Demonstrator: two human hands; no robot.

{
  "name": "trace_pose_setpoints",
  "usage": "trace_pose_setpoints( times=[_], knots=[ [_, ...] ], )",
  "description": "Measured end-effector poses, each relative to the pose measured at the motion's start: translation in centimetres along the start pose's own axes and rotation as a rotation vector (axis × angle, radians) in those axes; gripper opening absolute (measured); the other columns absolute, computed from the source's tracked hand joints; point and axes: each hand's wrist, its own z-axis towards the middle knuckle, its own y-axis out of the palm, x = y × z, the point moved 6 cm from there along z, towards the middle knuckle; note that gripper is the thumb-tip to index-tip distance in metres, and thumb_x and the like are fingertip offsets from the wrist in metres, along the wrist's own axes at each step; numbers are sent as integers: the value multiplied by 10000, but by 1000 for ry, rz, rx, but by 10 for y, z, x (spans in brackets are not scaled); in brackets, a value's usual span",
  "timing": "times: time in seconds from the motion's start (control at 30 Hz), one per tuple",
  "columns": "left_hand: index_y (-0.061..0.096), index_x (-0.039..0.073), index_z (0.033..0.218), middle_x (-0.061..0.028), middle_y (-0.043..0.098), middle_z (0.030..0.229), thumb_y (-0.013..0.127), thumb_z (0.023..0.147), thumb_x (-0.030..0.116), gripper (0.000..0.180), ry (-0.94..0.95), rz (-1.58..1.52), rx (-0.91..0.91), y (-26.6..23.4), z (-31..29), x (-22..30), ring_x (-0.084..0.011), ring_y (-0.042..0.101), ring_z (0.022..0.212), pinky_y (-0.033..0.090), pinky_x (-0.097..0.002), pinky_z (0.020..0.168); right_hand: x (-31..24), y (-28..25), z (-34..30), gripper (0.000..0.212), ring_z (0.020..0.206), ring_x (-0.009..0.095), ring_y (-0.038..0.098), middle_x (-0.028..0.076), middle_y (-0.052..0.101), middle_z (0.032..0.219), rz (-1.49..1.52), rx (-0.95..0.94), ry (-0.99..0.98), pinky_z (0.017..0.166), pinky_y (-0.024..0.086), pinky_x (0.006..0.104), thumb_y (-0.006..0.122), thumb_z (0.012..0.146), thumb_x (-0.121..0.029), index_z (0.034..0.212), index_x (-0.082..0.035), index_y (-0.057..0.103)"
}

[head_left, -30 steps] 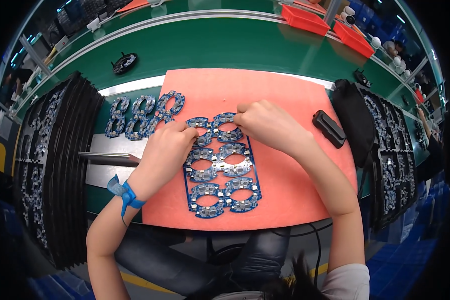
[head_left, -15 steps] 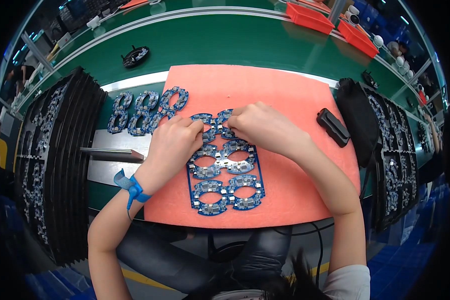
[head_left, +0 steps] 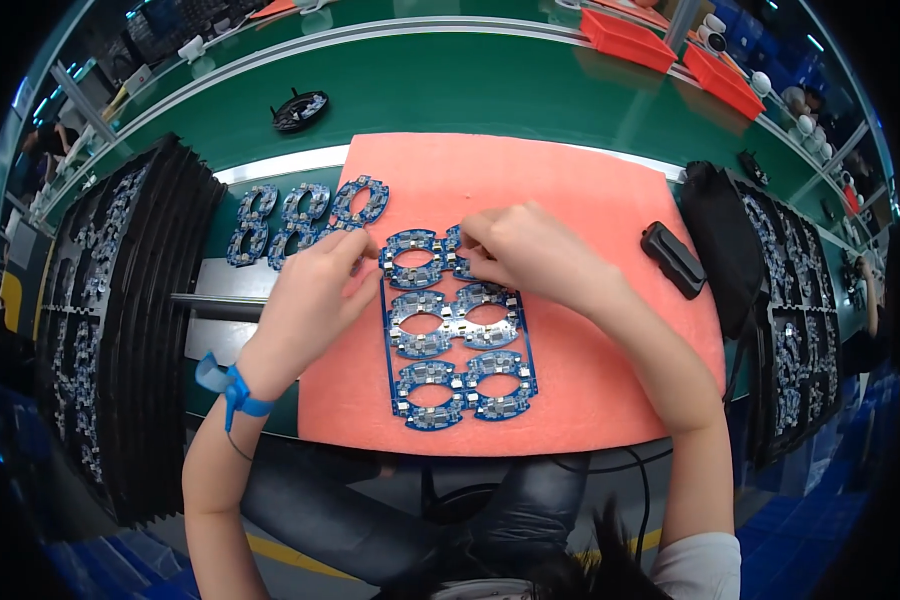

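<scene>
A blue circuit board panel [head_left: 420, 310] lies on the pink foam mat, its ring-shaped boards joined in pairs, with thin rails down both sides. My right hand [head_left: 530, 255] pinches the panel's far right corner between thumb and fingers, hiding part of that ring. Just off the far left corner, my left hand [head_left: 315, 290] is open, thumb and forefinger apart with nothing visible between them. A blue wrist strap [head_left: 235, 390] circles my left wrist. Beyond that hand lie separate blue figure-eight circuit boards [head_left: 253, 225]; the rightmost is partly covered by my hand.
The pink foam mat [head_left: 610, 370] covers the bench before me. Stacked black trays of boards [head_left: 160, 330] stand at left, more trays [head_left: 785, 310] at right. A black oblong device [head_left: 673, 260] rests on the mat. A round black part [head_left: 300, 110] sits on the green belt [head_left: 450, 90].
My left hand has let go of the panel's far left part and drawn back leftward, its fingers parting. My right hand stays at the far right corner. The whole view has shifted slightly.
</scene>
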Motion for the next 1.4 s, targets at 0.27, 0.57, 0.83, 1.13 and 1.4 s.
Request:
trace_pose_setpoints(
  times=[0.27, 0.57, 0.83, 1.13, 1.4],
  knots=[
    [647, 11, 962, -156, 655, 886, 650, 863, 52, 107, 43, 66, -42, 28, 2, -13, -356, 657, 785, 528, -396, 687, -9, 18, -2, 97, 771, 314, 657, 122, 657, 849, -22, 140, -141, 668, 533, 415, 651, 820, -104, 851, -13, 644],
    [654, -2, 944, -157, 649, 873, 668, 842, 54, 117, 47, 22, -70, 23, 6, -13, -344, 650, 762, 522, -399, 678, -5, 11, 7, 152, 751, 315, 670, 144, 670, 883, 162, 93, -15, 685, 545, 406, 675, 796, -110, 867, 13, 621],
    [610, -18, 882, -151, 618, 826, 670, 813, 59, 119, 129, 174, -20, 33, 4, -17, -338, 636, 731, 521, -422, 679, -13, 19, 27, 171, 833, 303, 675, 119, 701, 899, 171, 237, -101, 734, 545, 402, 663, 846, -144, 951, -14, 699],
    [577, -21, 827, -178, 612, 817, 655, 798, 62, 118, 110, 73, -14, 32, 6, -18, -379, 632, 766, 521, -453, 686, -21, 32, 34, 137, 753, 308, 661, 101, 669, 799, -52, 201, -119, 669, 525, 420, 671, 818, -156, 866, -29, 688],
    [610, -25, 831, -163, 648, 818, 669, 791, 69, 118, 62, -2, -4, 28, 7, -19, -363, 644, 768, 527, -441, 700, -9, 27, 34, 132, 753, 316, 677, 135, 692, 824, 134, 195, -3, 674, 533, 407, 659, 844, -146, 898, -26, 671]
  ],
)
